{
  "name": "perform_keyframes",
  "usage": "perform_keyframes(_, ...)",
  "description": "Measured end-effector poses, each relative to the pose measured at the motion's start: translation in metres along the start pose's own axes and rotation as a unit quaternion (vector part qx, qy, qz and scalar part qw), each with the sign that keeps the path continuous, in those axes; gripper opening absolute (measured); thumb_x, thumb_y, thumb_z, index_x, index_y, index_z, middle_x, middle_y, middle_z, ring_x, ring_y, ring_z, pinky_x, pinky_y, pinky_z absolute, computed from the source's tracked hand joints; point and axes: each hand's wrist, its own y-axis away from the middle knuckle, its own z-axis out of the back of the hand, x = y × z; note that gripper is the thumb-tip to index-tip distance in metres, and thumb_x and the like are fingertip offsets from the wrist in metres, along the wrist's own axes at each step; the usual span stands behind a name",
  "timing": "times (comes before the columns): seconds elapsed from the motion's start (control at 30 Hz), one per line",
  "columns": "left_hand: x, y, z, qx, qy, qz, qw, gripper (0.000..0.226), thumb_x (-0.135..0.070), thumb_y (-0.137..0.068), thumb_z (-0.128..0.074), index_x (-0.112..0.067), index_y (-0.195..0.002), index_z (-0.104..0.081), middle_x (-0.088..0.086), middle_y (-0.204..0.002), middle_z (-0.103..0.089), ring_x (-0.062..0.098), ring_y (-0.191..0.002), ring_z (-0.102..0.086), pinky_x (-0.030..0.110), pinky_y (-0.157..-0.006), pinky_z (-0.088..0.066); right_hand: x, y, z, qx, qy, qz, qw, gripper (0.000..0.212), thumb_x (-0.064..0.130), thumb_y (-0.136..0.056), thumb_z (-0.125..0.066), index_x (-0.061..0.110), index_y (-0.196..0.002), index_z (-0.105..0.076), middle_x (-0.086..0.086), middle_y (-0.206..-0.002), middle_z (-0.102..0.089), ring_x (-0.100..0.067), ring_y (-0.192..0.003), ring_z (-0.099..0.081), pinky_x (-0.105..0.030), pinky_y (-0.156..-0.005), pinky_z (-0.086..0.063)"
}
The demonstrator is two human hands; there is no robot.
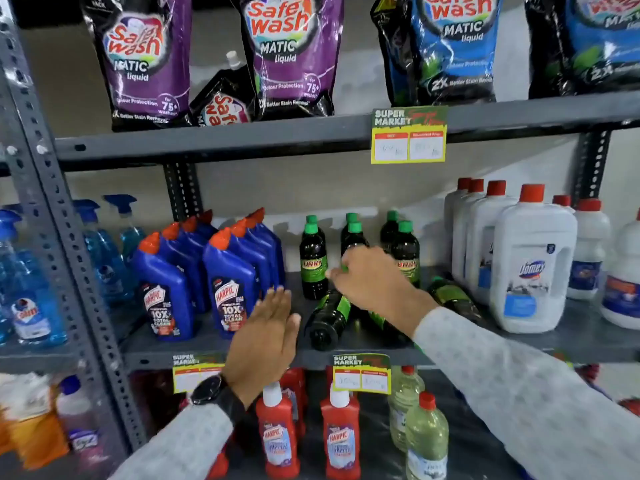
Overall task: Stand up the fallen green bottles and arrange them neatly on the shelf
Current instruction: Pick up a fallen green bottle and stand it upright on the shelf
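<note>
On the grey middle shelf (214,344), one green-labelled dark bottle (327,318) lies on its side near the front edge, base outward; another fallen bottle (452,296) lies beside the white Domex jugs (531,265). Green-capped bottles (313,261) stand upright toward the back edge. The right hand (372,277) reaches among them, fingers loosely curled, its grip not discernible. The left hand (266,336) hovers flat, fingers spread, before the blue Harpic bottles (230,282).

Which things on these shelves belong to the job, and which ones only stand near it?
Job:
- fallen green bottles
- upright green bottles
- middle shelf

Not part of it:
- blue Harpic bottles
- white Domex jugs
- Safewash pouches
- red Harpic bottles
</note>
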Motion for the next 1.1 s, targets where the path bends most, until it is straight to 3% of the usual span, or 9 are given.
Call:
perform_keyframes(0.13,0.011,0.021,-0.03,0.108,-0.017,0.013,0.994,0.105,-0.072,-0.091,0.018,-0.008,-0.163,-0.025,0.01,-0.172,-0.023,0.019,-0.16,-0.016,0.029,-0.127,-0.003,0.0,-0.011,-0.031,0.166,-0.083,-0.141,0.973,0.044,0.055,-0.091,-0.065,0.012,-0.095,-0.057,-0.007,-0.089,-0.066,-0.026,-0.06,-0.067,-0.026,-0.046,-0.05)
perform_keyframes(0.23,0.012,0.022,-0.04,0.08,-0.051,0.004,0.996,0.086,-0.059,-0.105,-0.004,-0.002,-0.15,-0.05,0.017,-0.157,-0.05,0.028,-0.149,-0.044,0.041,-0.126,-0.025,0.001,-0.021,-0.049,0.199,-0.106,-0.183,0.957,0.067,0.064,-0.088,-0.065,0.012,-0.13,-0.059,-0.012,-0.122,-0.063,-0.034,-0.07,-0.067,-0.035,-0.053,-0.06)
perform_keyframes(0.33,0.009,0.023,-0.041,0.078,-0.051,0.014,0.996,0.075,-0.051,-0.106,-0.016,-0.003,-0.146,-0.057,0.017,-0.151,-0.056,0.028,-0.144,-0.05,0.044,-0.124,-0.033,0.002,-0.031,-0.066,0.222,-0.14,-0.231,0.937,0.076,0.064,-0.085,-0.07,0.012,-0.139,-0.055,-0.014,-0.138,-0.057,-0.039,-0.088,-0.064,-0.049,-0.068,-0.065)
perform_keyframes(0.4,0.007,0.025,-0.04,0.068,-0.053,0.016,0.996,0.072,-0.05,-0.106,-0.018,-0.004,-0.145,-0.058,0.016,-0.151,-0.057,0.028,-0.143,-0.051,0.044,-0.123,-0.035,0.003,-0.036,-0.075,0.226,-0.143,-0.25,0.931,0.071,0.056,-0.084,-0.076,0.011,-0.135,-0.056,-0.014,-0.131,-0.059,-0.039,-0.092,-0.065,-0.051,-0.07,-0.065)
perform_keyframes(0.53,0.003,0.026,-0.041,0.05,-0.048,0.02,0.997,0.067,-0.047,-0.107,-0.022,-0.004,-0.143,-0.06,0.016,-0.149,-0.059,0.027,-0.142,-0.053,0.043,-0.121,-0.036,0.001,-0.038,-0.082,0.22,-0.177,-0.281,0.917,0.049,0.039,-0.084,-0.082,0.009,-0.116,-0.06,-0.014,-0.094,-0.062,-0.034,-0.074,-0.065,-0.048,-0.068,-0.065)
perform_keyframes(0.63,0.004,0.028,-0.043,0.04,-0.036,0.025,0.998,0.067,-0.048,-0.108,-0.019,-0.007,-0.145,-0.058,0.013,-0.151,-0.057,0.025,-0.143,-0.05,0.042,-0.123,-0.034,0.001,-0.032,-0.08,0.218,-0.2,-0.281,0.913,0.045,0.036,-0.086,-0.079,0.008,-0.117,-0.063,-0.017,-0.098,-0.069,-0.035,-0.079,-0.072,-0.044,-0.062,-0.065)
perform_keyframes(0.9,0.006,0.028,-0.047,0.019,-0.021,0.03,0.999,0.069,-0.05,-0.107,-0.019,-0.008,-0.146,-0.056,0.012,-0.152,-0.057,0.024,-0.143,-0.051,0.042,-0.123,-0.035,0.009,-0.037,-0.05,0.106,-0.257,-0.196,0.94,0.039,0.04,-0.079,-0.085,0.016,-0.09,-0.056,-0.012,-0.094,-0.068,-0.027,-0.074,-0.071,-0.039,-0.054,-0.061)
perform_keyframes(1.0,0.008,0.03,-0.05,0.008,-0.017,0.031,0.999,0.068,-0.05,-0.108,-0.021,-0.008,-0.145,-0.058,0.012,-0.15,-0.059,0.024,-0.141,-0.054,0.042,-0.121,-0.037,0.012,-0.044,-0.042,0.011,-0.252,-0.148,0.956,0.067,0.063,-0.064,-0.082,0.015,-0.105,-0.059,-0.006,-0.101,-0.071,-0.025,-0.086,-0.072,-0.04,-0.064,-0.063)
perform_keyframes(1.1,0.008,0.03,-0.051,0.007,-0.016,0.035,0.999,0.066,-0.05,-0.108,-0.021,-0.008,-0.145,-0.058,0.012,-0.15,-0.059,0.024,-0.141,-0.053,0.041,-0.122,-0.036,0.01,-0.036,-0.048,-0.072,-0.246,-0.081,0.963,0.076,0.058,-0.074,-0.081,0.013,-0.124,-0.045,0.0,-0.111,-0.066,-0.023,-0.098,-0.067,-0.04,-0.084,-0.057)
